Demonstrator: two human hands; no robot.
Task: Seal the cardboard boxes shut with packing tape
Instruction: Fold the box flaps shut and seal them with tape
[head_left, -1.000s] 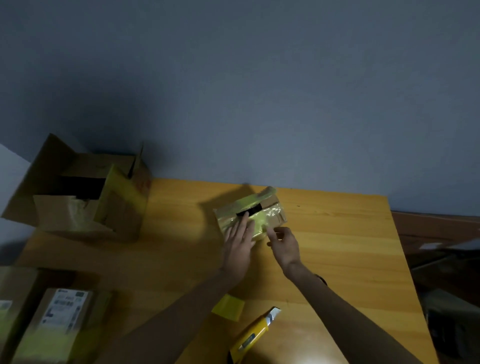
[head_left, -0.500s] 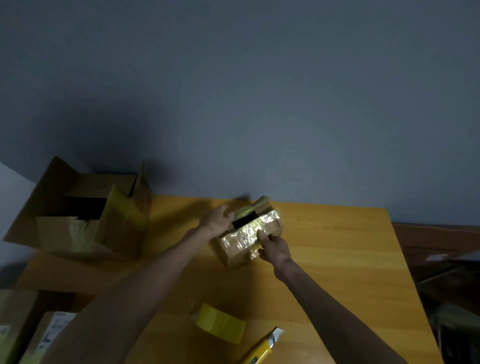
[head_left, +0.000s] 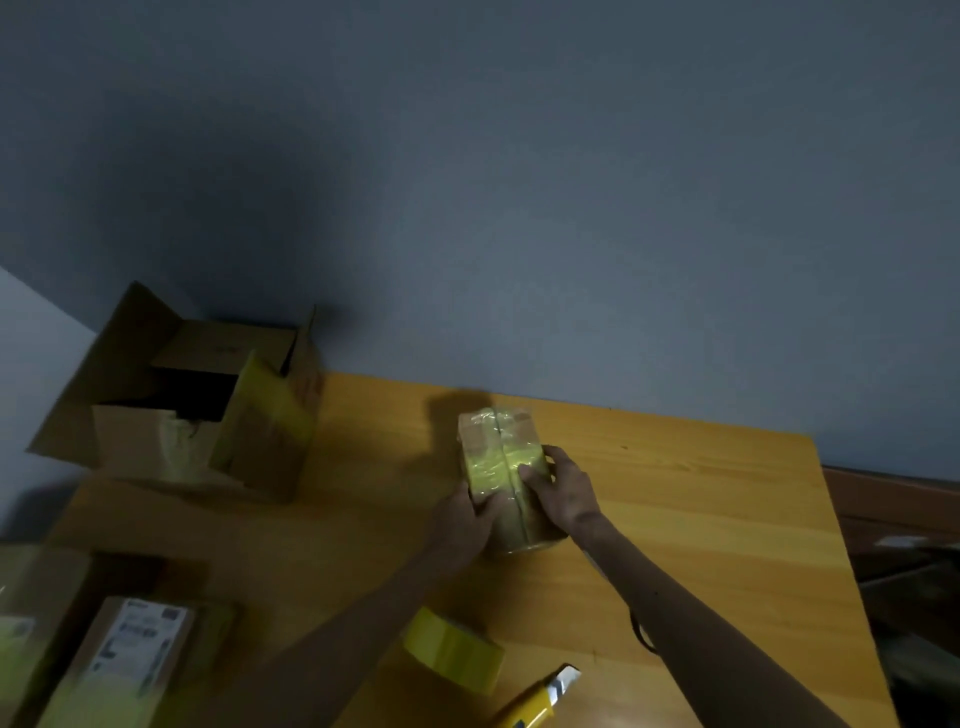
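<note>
A small cardboard box (head_left: 496, 452) wrapped in shiny yellowish tape lies lengthwise on the wooden table (head_left: 701, 519), its centre seam facing up. My left hand (head_left: 462, 525) grips its near left side. My right hand (head_left: 563, 491) holds its right side, thumb pressed on the taped top. A roll of yellow packing tape (head_left: 453, 649) lies on the table near me, between my forearms. Beside it, at the front edge, is a yellow utility knife (head_left: 540, 704) with its blade out.
A large open cardboard box (head_left: 208, 415) with raised flaps stands at the back left against the grey wall. Taped parcels, one with a white label (head_left: 135, 644), sit at the front left. The table's right edge drops to dark clutter (head_left: 909, 587).
The small box has been turned and laid down lengthwise with its seam up. My left hand moved from its far top to its near left side. The view has shifted slightly.
</note>
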